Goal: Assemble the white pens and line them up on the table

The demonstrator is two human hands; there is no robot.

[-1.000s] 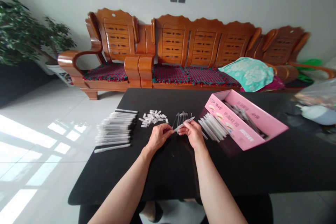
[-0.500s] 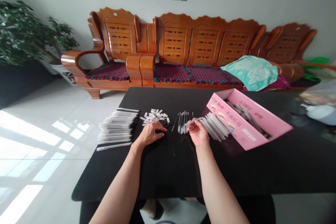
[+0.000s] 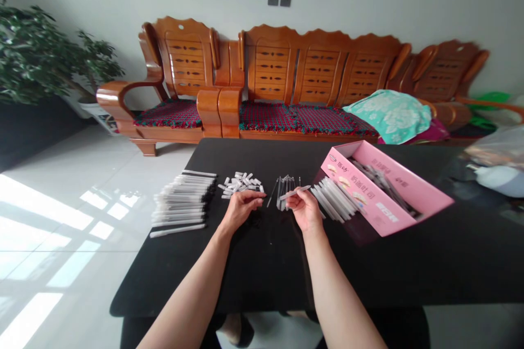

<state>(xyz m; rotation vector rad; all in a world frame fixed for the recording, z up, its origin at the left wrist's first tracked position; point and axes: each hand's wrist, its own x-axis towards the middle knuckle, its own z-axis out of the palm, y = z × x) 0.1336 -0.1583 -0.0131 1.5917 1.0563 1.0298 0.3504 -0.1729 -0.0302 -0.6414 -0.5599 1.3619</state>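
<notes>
In my right hand [image 3: 303,210] is a translucent white pen barrel [image 3: 295,192], gripped between thumb and fingers and pointing left. My left hand [image 3: 243,208] is closed in a pinch; what it holds, if anything, is too small to make out. White pen caps [image 3: 242,181] lie in a loose heap just behind it. Thin dark pen refills [image 3: 285,188] lie side by side between the hands. More pen barrels [image 3: 333,199] rest in a row right of my right hand. On the left, pens with white bodies [image 3: 184,199] are stacked in a row.
A pink cardboard box [image 3: 388,212] holding dark thin pieces stands on the right of the black table [image 3: 262,272]. Beyond it, at the right edge, sits a white object [image 3: 501,179] near a plastic bag. A wooden bench [image 3: 274,65] is behind the table.
My left hand has drawn its fingers into a pinch and shifted slightly right. My right hand has brought the barrel a little to the left, over the refills.
</notes>
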